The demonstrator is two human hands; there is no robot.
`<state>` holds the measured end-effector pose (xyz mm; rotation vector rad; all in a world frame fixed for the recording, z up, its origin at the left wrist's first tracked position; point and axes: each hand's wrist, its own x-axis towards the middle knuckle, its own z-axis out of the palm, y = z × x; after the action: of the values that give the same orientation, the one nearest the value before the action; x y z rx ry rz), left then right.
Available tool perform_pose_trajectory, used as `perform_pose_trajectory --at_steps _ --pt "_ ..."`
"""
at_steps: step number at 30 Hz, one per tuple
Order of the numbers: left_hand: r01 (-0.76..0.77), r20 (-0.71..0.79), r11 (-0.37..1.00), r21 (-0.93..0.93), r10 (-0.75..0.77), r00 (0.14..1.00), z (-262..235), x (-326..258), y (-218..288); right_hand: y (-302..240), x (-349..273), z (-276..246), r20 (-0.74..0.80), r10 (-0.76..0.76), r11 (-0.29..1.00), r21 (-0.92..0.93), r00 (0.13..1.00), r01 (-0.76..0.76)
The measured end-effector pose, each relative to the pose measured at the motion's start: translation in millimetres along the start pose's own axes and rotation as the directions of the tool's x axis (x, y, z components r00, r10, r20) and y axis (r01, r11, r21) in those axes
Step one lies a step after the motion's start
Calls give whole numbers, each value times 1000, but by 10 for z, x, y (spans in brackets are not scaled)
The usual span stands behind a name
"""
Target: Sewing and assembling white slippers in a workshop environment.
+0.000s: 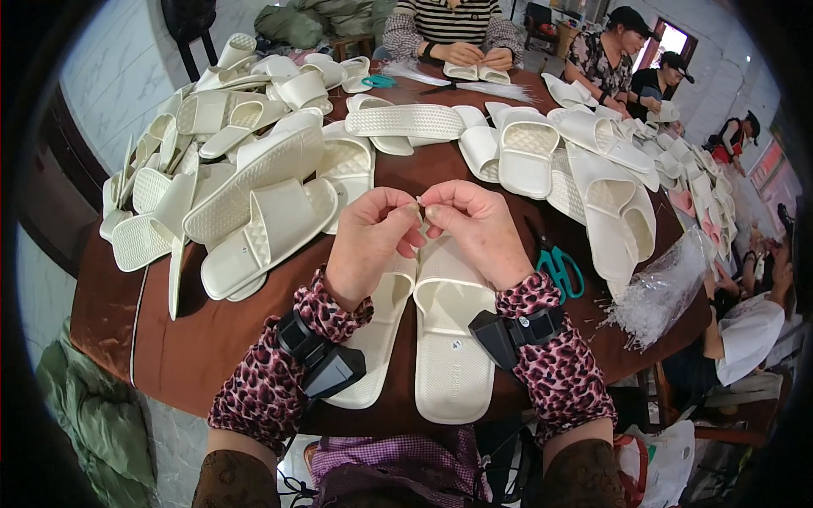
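Above a pair of cream slippers, my left hand and my right hand meet, thumb and forefinger of each pinched together. Whatever is between the fingertips is too small to make out. The right slipper of the pair lies flat with its heel toward me. Beside it the left slipper is partly covered by my left hand and wrist. Teal-handled scissors lie just right of my right wrist, their blades partly hidden.
Heaped cream slippers fill the table's left side; more slippers lie at the right. A clear bag of thin plastic strands sits by the right edge of the brown table. Across it, a person's hands hold slippers. Other people work farther right.
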<state>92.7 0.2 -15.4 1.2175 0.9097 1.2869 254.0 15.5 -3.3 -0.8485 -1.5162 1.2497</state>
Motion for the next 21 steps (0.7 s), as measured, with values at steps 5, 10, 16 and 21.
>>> perform_pose_trajectory --at_steps 5,10,16,21 --pt "-21 3 1000 -16 21 1000 17 0 7 27 1 -2 0 -20 1000 16 1000 20" --pt "-34 -1 998 -44 34 999 11 1 -4 -6 -2 8 -14 -3 1000 2 1000 3" --pt "-31 7 998 -46 32 999 13 7 -6 -7 -4 3 -19 4 1000 -10 1000 -5" --pt "-29 9 999 -34 30 1000 9 3 -11 -23 -12 11 -17 7 999 -43 1000 -8"
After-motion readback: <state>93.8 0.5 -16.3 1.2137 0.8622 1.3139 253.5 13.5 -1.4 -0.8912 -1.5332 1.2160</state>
